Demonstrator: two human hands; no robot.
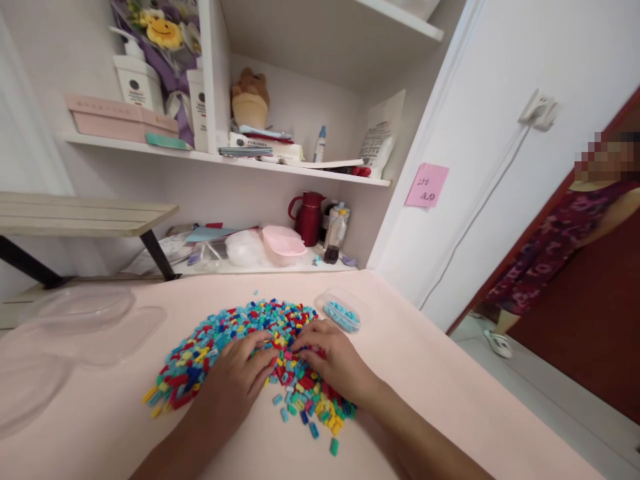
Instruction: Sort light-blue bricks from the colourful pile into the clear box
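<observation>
A wide heap of small toy bricks [215,340] in red, blue, yellow, green and light blue lies on the pink tabletop. My left hand [243,367] reaches into the middle of the heap, its fingers bent and apart, fingertips touching bricks. Facing it, my right hand [333,350] rests over the heap's right part with curled fingers and a gap between thumb and fingers. No brick shows clearly gripped in either hand. Just beyond the right hand stands a clear plastic container [354,309] with light blue bricks [341,315] inside.
Clear plastic tubs and lids [100,333] lie at the left, near a small raised shelf [85,213]. Behind the table are a pink container [283,243], a red jug [309,219] and a bottle [336,237]. A person [555,240] stands at the right.
</observation>
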